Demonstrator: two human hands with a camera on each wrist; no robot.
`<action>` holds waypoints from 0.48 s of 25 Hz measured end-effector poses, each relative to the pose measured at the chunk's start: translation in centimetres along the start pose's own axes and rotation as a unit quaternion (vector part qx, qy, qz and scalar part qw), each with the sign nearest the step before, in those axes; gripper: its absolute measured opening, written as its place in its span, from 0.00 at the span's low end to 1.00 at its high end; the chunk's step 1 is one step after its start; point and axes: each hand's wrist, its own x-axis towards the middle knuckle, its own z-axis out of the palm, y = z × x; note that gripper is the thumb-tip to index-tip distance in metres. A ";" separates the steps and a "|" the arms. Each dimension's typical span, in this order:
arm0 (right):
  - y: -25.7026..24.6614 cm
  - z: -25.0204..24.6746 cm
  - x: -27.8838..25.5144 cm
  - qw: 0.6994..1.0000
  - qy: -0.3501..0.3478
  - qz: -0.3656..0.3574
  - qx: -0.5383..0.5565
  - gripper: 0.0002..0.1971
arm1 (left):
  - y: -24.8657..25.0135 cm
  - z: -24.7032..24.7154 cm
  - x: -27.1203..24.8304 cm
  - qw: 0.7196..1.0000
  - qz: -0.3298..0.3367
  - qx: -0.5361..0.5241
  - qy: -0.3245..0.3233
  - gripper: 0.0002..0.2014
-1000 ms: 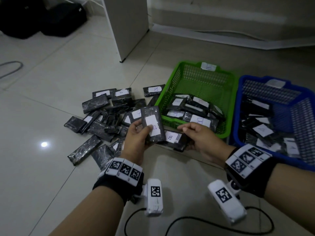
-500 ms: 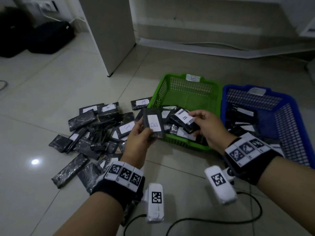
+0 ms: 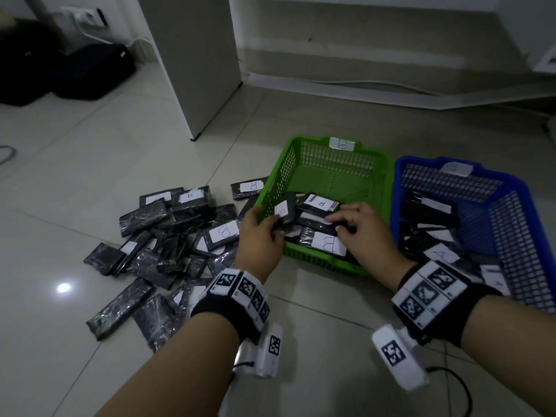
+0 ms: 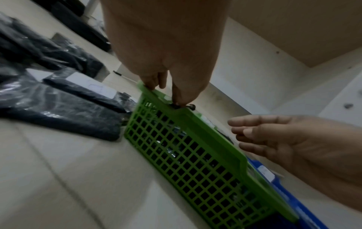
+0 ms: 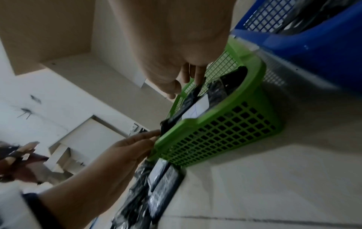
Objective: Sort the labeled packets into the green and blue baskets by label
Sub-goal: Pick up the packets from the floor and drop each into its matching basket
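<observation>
My left hand (image 3: 260,233) pinches a packet (image 3: 285,209) over the green basket (image 3: 332,176), tagged "B". My right hand (image 3: 362,233) grips another beside packets reading "B"; the blue basket (image 3: 511,206) shows an "A".

Both forearms reach forward side by side, wrists banded, the left hand (image 3: 259,233) curled with fingers pinching a dark packet (image 3: 285,209), the right hand (image 3: 362,233) palm-down with fingers bent, gripping another packet's (image 5: 191,99) edge.
</observation>
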 end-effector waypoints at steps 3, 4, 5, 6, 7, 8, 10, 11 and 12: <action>-0.8 1.7 -1.9 0.997 -0.028 -0.073 -0.024 0.13 | -2.7 -1.4 -2.1 0.993 -0.001 -0.062 0.098 0.12; -0.9 2.4 -2.4 0.993 -0.032 -0.102 -0.044 0.14 | -4.0 -2.1 -2.9 0.990 -0.010 -0.050 0.129 0.11; -1.2 3.1 -2.8 0.989 -0.034 -0.131 -0.061 0.15 | -5.3 -2.7 -3.6 0.989 -0.027 -0.029 0.146 0.12; -1.4 4.0 -3.2 0.983 -0.042 -0.164 -0.077 0.16 | -6.6 -3.3 -4.2 0.988 -0.050 -0.002 0.145 0.12; -1.8 4.9 -3.5 0.974 -0.058 -0.196 -0.096 0.17 | -7.9 -3.9 -4.6 0.989 -0.074 0.027 0.128 0.13; -1.9 5.8 -3.7 0.963 -0.077 -0.228 -0.118 0.19 | -9.0 -4.3 -4.8 0.989 -0.095 0.059 0.094 0.14; -2.1 7.5 -3.9 0.938 -0.115 -0.281 -0.167 0.20 | -10.4 -5.2 -4.9 0.984 -0.107 0.141 -0.002 0.24; -2.3 8.2 -4.0 0.927 -0.135 -0.299 -0.184 0.20 | -10.8 -5.7 -5.1 0.977 -0.102 0.180 -0.044 0.30; -2.5 8.8 -4.0 0.916 -0.154 -0.315 -0.193 0.19 | -11.1 -6.1 -5.3 0.971 -0.098 0.207 -0.067 0.35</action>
